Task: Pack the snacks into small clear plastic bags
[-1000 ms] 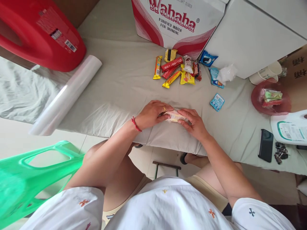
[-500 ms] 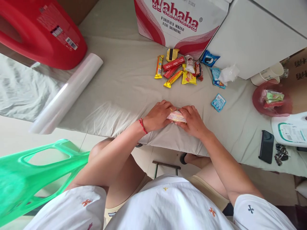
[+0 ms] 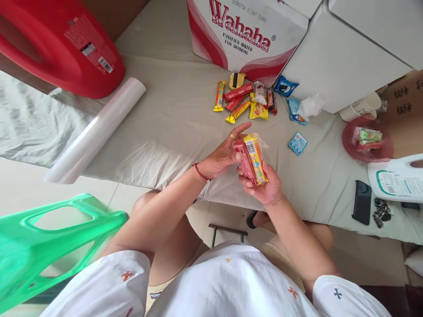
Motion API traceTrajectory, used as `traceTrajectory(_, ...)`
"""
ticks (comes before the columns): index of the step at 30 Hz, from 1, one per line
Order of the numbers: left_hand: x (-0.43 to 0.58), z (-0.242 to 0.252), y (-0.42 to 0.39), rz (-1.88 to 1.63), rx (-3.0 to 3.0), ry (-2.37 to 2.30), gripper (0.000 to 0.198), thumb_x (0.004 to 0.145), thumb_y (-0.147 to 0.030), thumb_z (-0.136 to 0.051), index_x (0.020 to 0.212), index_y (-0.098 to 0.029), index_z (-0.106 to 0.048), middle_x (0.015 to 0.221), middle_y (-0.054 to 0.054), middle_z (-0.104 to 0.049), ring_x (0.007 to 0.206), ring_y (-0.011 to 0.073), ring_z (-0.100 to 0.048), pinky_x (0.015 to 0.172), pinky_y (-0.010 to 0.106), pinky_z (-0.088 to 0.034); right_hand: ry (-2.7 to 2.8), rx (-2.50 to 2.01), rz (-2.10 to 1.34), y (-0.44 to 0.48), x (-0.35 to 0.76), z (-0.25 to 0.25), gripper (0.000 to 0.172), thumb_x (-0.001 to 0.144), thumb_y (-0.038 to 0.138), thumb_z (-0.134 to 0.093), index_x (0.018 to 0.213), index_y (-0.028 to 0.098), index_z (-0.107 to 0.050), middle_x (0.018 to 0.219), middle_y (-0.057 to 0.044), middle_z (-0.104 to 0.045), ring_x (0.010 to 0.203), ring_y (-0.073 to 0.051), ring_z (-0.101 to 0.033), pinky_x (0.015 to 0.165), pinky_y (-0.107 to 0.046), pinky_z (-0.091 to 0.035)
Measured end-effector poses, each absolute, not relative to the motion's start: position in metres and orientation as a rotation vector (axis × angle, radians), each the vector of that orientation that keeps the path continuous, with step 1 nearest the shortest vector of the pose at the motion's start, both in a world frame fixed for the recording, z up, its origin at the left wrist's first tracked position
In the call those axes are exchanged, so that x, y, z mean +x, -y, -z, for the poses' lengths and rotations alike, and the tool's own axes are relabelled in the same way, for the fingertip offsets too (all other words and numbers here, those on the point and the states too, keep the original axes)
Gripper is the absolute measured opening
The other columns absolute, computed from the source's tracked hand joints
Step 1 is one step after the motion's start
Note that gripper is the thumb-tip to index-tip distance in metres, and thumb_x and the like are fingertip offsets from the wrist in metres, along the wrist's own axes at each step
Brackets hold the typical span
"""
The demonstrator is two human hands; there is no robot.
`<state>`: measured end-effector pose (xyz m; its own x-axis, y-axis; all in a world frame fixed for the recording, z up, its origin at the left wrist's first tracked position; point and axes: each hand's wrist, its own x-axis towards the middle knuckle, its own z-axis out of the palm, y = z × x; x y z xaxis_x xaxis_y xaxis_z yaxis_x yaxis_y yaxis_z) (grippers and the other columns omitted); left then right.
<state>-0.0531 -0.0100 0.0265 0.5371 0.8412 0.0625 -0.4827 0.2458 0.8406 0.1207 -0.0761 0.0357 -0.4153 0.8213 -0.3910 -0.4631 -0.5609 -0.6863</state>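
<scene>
Just above the edge of the covered surface I hold a bundle of snack bars (image 3: pixel 254 160), tilted upright. One wrapper is red, the other yellow with a barcode, and clear film sticks out at its top. My right hand (image 3: pixel 269 187) is closed round the bundle's lower end. My left hand (image 3: pixel 226 154), with a red string on its wrist, grips its left side, thumb on the red wrapper; the index finger stretches out past the top and the other fingers are partly hidden. Beyond my hands lies a pile of wrapped snacks (image 3: pixel 238 91).
A roll of clear film (image 3: pixel 99 127) lies left beside a red jug (image 3: pixel 76 53). A Wahaha carton (image 3: pixel 244 39) stands behind the snacks. To the right are blue packets (image 3: pixel 298 144), a reddish bowl (image 3: pixel 350 147), a phone (image 3: pixel 361 202) and keys (image 3: pixel 381 212). A green plastic stool (image 3: pixel 20 246) is lower left.
The bundle has been lifted and turned from lying flat under both hands to tilted upright, showing its red and yellow wrappers. My right hand has turned palm up; my left index finger has extended.
</scene>
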Motion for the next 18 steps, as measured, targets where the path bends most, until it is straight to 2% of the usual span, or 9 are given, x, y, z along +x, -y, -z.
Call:
traceTrajectory(2,-0.048,-0.028,0.013,-0.9,0.809,-0.421,0.085,0.066,-0.058,-0.095,0.139,-0.028,-0.061,0.123,0.008,-0.071,0.111,0.0276,-0.073,0.089,0.039,-0.06,0.512,-0.874,-2.122,0.077,0.11,-0.033,0.057,0.078,0.072,-0.076,0.105,0.022,-0.071,0.082,0.001,-0.067,0.054,-0.008,-0.049,0.039,-0.018,-0.043)
traceTrajectory(5,-0.042,-0.028,0.015,-0.862,0.629,-0.437,0.052,0.073,-0.04,-0.093,0.114,-0.022,-0.067,0.102,0.004,-0.074,0.096,0.0243,-0.077,0.072,0.032,-0.061,0.511,-0.951,-2.095,0.079,0.107,-0.029,0.059,0.082,0.074,-0.072,0.103,0.019,-0.073,0.08,-0.003,-0.071,0.058,-0.013,-0.061,0.042,-0.023,-0.053)
traceTrajectory(7,-0.037,-0.027,0.014,-0.897,0.544,-0.488,0.043,0.075,-0.036,-0.092,0.104,-0.02,-0.066,0.093,0.003,-0.073,0.086,0.0221,-0.077,0.057,0.024,-0.056,0.549,-1.037,-1.996,0.083,0.11,-0.027,0.064,0.083,0.078,-0.07,0.106,0.018,-0.073,0.085,-0.007,-0.076,0.066,-0.018,-0.071,0.048,-0.027,-0.06)
traceTrajectory(9,-0.034,-0.025,0.013,-0.943,0.491,-0.553,0.042,0.073,-0.034,-0.093,0.101,-0.019,-0.066,0.09,0.003,-0.074,0.081,0.0215,-0.077,0.046,0.02,-0.048,0.608,-1.103,-1.895,0.087,0.115,-0.026,0.061,0.082,0.074,-0.076,0.109,0.019,-0.074,0.094,-0.008,-0.079,0.072,-0.02,-0.076,0.054,-0.028,-0.064)
traceTrajectory(11,-0.032,-0.024,0.013,-0.957,0.472,-0.582,0.043,0.072,-0.033,-0.094,0.1,-0.018,-0.066,0.09,0.004,-0.076,0.083,0.0226,-0.078,0.047,0.02,-0.05,0.67,-1.145,-1.834,0.092,0.118,-0.025,0.051,0.079,0.061,-0.086,0.107,0.02,-0.074,0.096,-0.006,-0.079,0.072,-0.017,-0.077,0.059,-0.026,-0.066)
traceTrajectory(13,-0.033,-0.022,0.013,-0.913,0.489,-0.521,0.044,0.071,-0.036,-0.095,0.1,-0.017,-0.068,0.096,0.008,-0.078,0.09,0.0251,-0.079,0.059,0.026,-0.059,0.683,-1.161,-1.814,0.096,0.119,-0.024,0.043,0.077,0.049,-0.092,0.103,0.02,-0.074,0.094,-0.004,-0.079,0.071,-0.015,-0.076,0.063,-0.025,-0.067)
traceTrajectory(15,-0.036,-0.022,0.014,-0.845,0.529,-0.407,0.049,0.07,-0.045,-0.094,0.102,-0.016,-0.07,0.105,0.012,-0.079,0.099,0.0292,-0.079,0.072,0.033,-0.064,0.651,-1.147,-1.822,0.098,0.12,-0.023,0.041,0.075,0.046,-0.094,0.1,0.02,-0.074,0.09,-0.003,-0.078,0.071,-0.015,-0.075,0.063,-0.026,-0.067)
traceTrajectory(18,-0.039,-0.024,0.016,-0.762,0.62,-0.34,0.054,0.068,-0.05,-0.094,0.103,-0.015,-0.073,0.107,0.015,-0.08,0.1,0.0317,-0.079,0.073,0.036,-0.064,0.619,-1.115,-1.85,0.099,0.122,-0.021,0.042,0.073,0.047,-0.095,0.099,0.021,-0.074,0.09,-0.003,-0.078,0.071,-0.016,-0.074,0.061,-0.027,-0.067)
